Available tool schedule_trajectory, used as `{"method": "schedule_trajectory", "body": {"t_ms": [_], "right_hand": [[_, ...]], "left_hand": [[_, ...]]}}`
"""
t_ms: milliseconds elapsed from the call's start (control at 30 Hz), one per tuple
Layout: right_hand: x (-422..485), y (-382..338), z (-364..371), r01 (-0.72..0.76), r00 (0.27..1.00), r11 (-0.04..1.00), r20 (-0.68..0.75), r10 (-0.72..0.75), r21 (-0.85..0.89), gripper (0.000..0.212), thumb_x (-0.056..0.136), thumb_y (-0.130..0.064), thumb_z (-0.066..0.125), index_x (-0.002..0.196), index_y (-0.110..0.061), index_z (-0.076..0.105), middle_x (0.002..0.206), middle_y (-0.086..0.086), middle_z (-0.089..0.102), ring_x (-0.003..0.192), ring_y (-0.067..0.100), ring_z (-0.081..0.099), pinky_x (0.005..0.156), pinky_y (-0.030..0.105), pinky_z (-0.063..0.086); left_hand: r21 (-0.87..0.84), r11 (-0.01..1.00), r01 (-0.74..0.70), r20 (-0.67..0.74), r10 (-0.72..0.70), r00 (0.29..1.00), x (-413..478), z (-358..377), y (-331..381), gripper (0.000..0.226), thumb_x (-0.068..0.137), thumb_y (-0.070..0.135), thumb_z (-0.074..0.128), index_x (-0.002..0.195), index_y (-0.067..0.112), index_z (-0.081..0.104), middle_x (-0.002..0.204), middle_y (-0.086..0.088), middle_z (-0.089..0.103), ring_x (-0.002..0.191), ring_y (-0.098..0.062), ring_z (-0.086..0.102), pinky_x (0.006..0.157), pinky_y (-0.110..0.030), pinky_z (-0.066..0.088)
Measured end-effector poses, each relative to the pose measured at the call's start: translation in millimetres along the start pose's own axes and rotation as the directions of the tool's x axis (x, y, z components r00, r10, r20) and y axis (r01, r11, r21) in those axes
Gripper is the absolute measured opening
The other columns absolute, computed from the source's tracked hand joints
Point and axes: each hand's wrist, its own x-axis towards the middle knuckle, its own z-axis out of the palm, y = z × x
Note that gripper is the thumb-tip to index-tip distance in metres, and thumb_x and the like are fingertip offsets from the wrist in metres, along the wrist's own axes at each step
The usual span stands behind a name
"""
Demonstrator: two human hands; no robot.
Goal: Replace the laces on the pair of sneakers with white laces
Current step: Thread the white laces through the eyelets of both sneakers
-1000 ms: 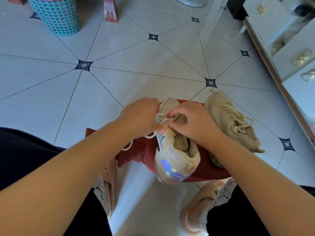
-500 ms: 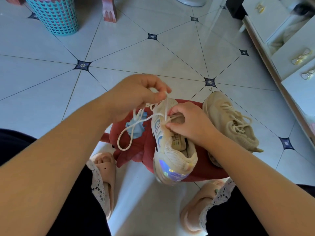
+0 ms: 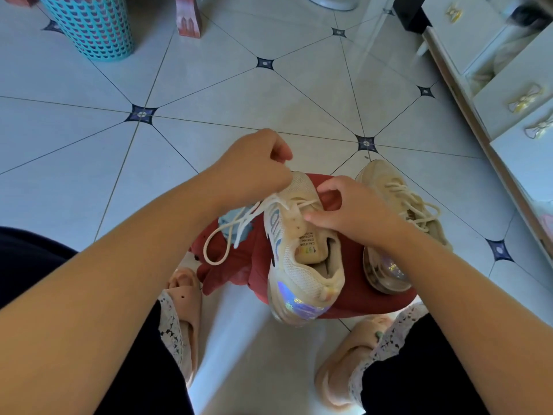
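Shifted closer over the sneaker [image 3: 299, 265] on the red cushion [image 3: 359, 298] since 0.5 s ago, the left hand [image 3: 254, 172] pinches the white lace [image 3: 227, 235]. The right hand [image 3: 350, 211] grips the sneaker's upper. Probably early: only toe eyelets are laced, and the 2nd sneaker [image 3: 404, 205], at the cushion's right edge, has cream laces.

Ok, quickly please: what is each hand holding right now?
Left hand: closed, pinching the lace.
Right hand: closed, gripping the sneaker near its eyelets.
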Motion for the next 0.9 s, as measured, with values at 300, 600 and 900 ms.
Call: {"method": "schedule_trajectory", "body": {"t_ms": [300, 600, 900], "right_hand": [[1.8, -5.6, -1.1, -0.038, 0.989, 0.961, -0.130, 0.077, 0.275, 0.026, 0.076, -0.020, 0.071, 0.100, -0.021, 0.062, 0.091, -0.007, 0.064, 0.084, 0.007, 0.060, 0.074, 0.014, 0.045], [-2.7, -19.8, 3.8, 0.066, 0.997, 0.893, -0.065, -0.041, 0.446, 0.007, 0.078, -0.013, 0.069, 0.073, -0.018, 0.069, 0.062, -0.005, 0.068, 0.067, 0.000, 0.064, 0.070, 0.014, 0.049], [0.1, 3.3, 1.8, -0.117, 0.984, 0.959, -0.099, 0.147, 0.259, 0.017, 0.076, -0.037, 0.071, 0.085, -0.022, 0.066, 0.079, -0.011, 0.063, 0.073, 0.002, 0.056, 0.064, 0.012, 0.042]], "left_hand": [[-0.319, 0.943, 0.091, 0.120, -0.055, 0.991, -1.2, 35.9, 3.3, 0.035, 0.099, 0.021, 0.034, 0.131, 0.018, 0.049, 0.119, -0.003, 0.060, 0.079, -0.012, 0.056, 0.081, -0.028, 0.045], [-0.391, 0.875, 0.284, 0.307, -0.167, 0.937, 0.1, 42.4, 7.0, 0.045, 0.091, 0.061, 0.020, 0.095, 0.024, 0.046, 0.063, -0.003, 0.042, 0.057, -0.015, 0.036, 0.075, -0.029, 0.040], [0.067, 0.998, -0.010, 0.037, 0.008, 0.999, -1.1, 46.3, -10.3, 0.008, 0.086, 0.016, 0.059, 0.090, 0.014, 0.066, 0.066, 0.013, 0.048, 0.058, -0.001, 0.043, 0.049, -0.003, 0.034]]}}
